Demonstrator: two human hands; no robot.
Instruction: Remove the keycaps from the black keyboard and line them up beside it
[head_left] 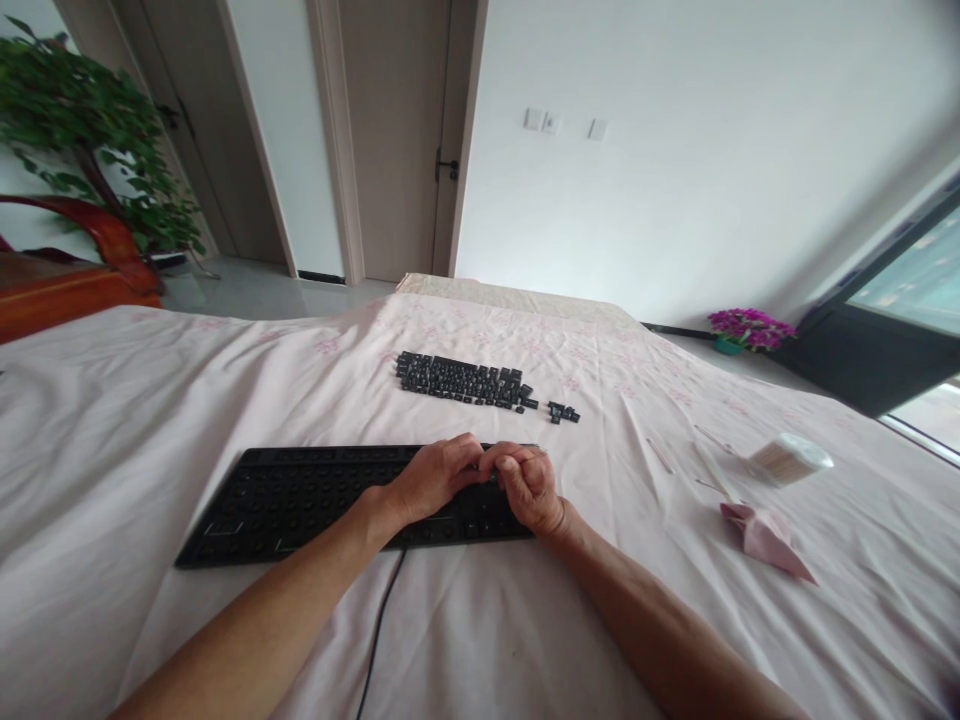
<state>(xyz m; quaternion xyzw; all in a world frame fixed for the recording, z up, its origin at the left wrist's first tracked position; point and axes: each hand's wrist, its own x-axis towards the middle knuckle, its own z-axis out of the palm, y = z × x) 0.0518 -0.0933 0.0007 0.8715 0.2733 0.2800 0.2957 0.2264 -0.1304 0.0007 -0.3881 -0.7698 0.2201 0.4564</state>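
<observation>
White wall (pixel 675 150) with switches, beige doors (pixel 390 140), leafy plant (pixel 82 130), dark-framed window (pixel 900 300), pink-clothed table (pixel 112 400).

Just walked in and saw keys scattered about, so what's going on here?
A person has both hands on the right end of a black keyboard lying on a pink cloth. The left hand and right hand meet there, fingers curled. Most keycaps are off, and the removed keycaps lie in rows beyond it. A tub of cotton swabs sits to the right.

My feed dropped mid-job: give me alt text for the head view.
Both hands, left hand and right hand, meet over the right end of a black keyboard base with keycaps removed on a pale pink sheet. Loose black keycaps lie beyond; a crumpled pink cloth lies to the right.
</observation>
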